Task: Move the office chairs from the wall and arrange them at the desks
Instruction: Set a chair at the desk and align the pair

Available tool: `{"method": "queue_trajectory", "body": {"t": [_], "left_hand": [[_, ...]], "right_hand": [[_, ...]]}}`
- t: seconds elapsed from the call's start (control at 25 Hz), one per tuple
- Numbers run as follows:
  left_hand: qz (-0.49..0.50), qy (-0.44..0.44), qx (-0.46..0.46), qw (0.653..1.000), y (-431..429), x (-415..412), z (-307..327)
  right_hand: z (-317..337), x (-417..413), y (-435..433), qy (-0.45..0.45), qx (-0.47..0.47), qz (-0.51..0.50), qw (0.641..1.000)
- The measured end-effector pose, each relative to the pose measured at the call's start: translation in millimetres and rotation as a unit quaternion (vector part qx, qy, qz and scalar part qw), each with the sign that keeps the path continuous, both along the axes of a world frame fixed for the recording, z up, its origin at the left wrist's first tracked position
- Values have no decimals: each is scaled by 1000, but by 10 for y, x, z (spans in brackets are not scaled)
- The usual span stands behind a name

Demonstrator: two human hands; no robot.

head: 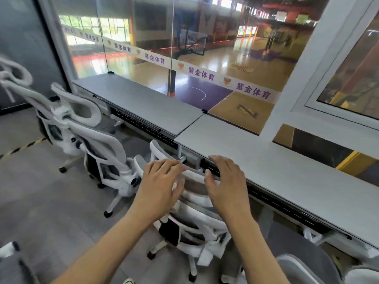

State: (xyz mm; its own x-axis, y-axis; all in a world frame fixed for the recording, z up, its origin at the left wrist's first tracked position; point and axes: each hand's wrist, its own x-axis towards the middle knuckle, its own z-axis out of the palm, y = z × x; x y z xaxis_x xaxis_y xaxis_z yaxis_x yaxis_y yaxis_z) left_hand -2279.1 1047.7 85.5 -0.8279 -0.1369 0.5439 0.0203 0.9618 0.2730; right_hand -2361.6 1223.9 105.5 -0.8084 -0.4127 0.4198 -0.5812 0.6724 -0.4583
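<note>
A white-framed office chair (pixel 194 220) with grey mesh stands below me, its back facing me and its headrest close to the front edge of the near grey desk (pixel 287 173). My left hand (pixel 162 181) lies on top of that headrest with the fingers stretched forward. My right hand (pixel 225 181) hovers just to the right, fingers loosely bent, over the headrest's right end and the desk edge; I cannot tell if it touches. A second white chair (pixel 106 140) stands to the left at the far desk (pixel 139 99). A third chair (pixel 16 78) is at the far left.
Behind the desks a glass wall (pixel 205 48) overlooks a sports hall. A white window frame (pixel 307 68) rises at the right. Part of another chair (pixel 303 267) shows at the bottom right, and a chair piece (pixel 8 251) at the bottom left. Yellow-black floor tape (pixel 22 148) crosses the left.
</note>
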Motion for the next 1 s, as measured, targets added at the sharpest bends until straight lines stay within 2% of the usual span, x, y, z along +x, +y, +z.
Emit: {"method": "queue_trajectory", "body": {"t": [0.24, 0.48, 0.76, 1.0], "left_hand": [[68, -3, 39, 997, -1418, -33, 101], [110, -52, 52, 991, -2642, -152, 39], [109, -77, 53, 990, -3201, -399, -85], [103, -117, 59, 986, -3570, -545, -502]], "right_hand": [[270, -193, -1564, 13, -26, 69, 997], [158, -391, -2814, -18, -31, 96, 995], [-102, -678, -3469, -40, -26, 97, 994], [-583, -834, -3774, -94, 9, 99, 991]]}}
